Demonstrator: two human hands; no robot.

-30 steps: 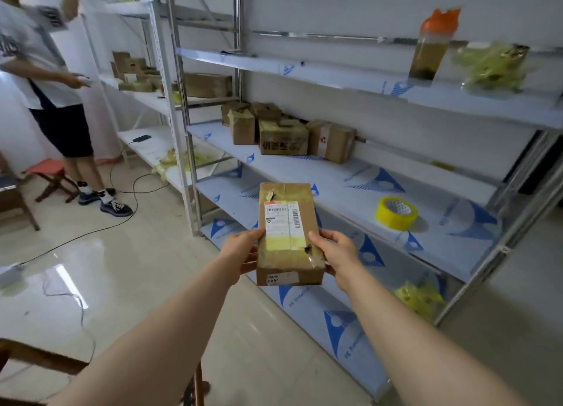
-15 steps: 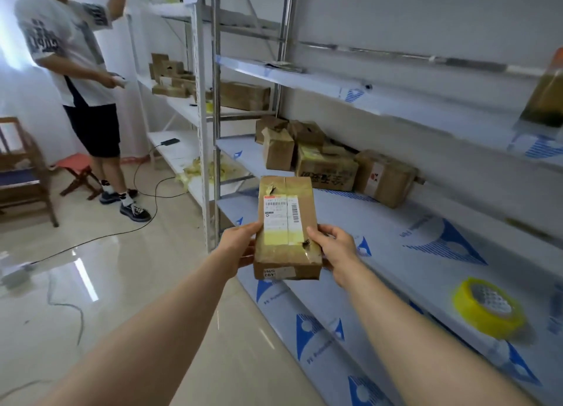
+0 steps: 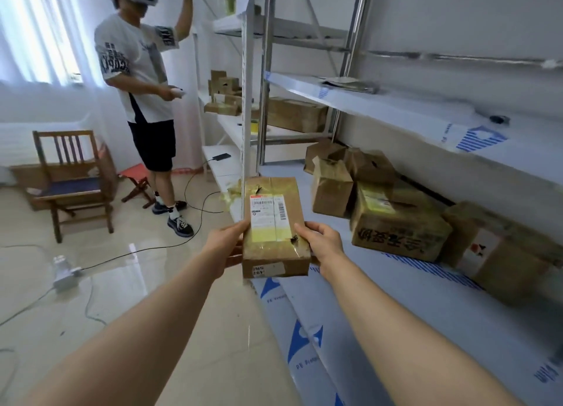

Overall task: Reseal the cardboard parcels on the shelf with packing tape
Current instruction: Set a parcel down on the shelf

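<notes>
While the left hand [image 3: 227, 247] and right hand [image 3: 323, 242] clamp the taped parcel [image 3: 275, 227] by its long sides, held in the air off the shelf's [image 3: 396, 299] front edge, their fingers vanish beneath it and the label print is too blurred to read. More boxes [image 3: 396, 223] crowd the shelf's back edge. A cable [image 3: 137, 253] trails over the glossy floor [image 3: 122, 299] near a wooden chair [image 3: 73, 174] and a standing person [image 3: 143, 79].

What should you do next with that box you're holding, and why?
Probably set the parcel down on the bare shelf to its right. Both the left hand and right hand grip it, so neither is free to tape it, and its wrapping looks torn near the right thumb.
</notes>
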